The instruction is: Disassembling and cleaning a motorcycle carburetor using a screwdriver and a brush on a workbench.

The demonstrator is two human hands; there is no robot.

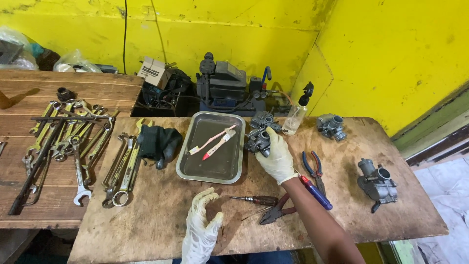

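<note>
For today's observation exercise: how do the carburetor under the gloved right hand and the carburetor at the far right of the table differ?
The held carburetor lies beside the metal tray, gripped by the right hand; the far-right carburetor sits alone, untouched, near the table's right edge. The far-right one appears larger in view and shows an open round bore facing up. Both are grey metal.

Gloved right hand [276,155] gripping carburetor [258,140], left hand [200,230] on bench [146,215]

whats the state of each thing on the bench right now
right hand: gloved, gripping a carburetor
left hand: gloved, open, holding nothing
metal tray: holds two toothbrushes
spray bottle: upright, capped
blue-handled pliers: lying on the bench, handles apart
black glove: crumpled
</note>
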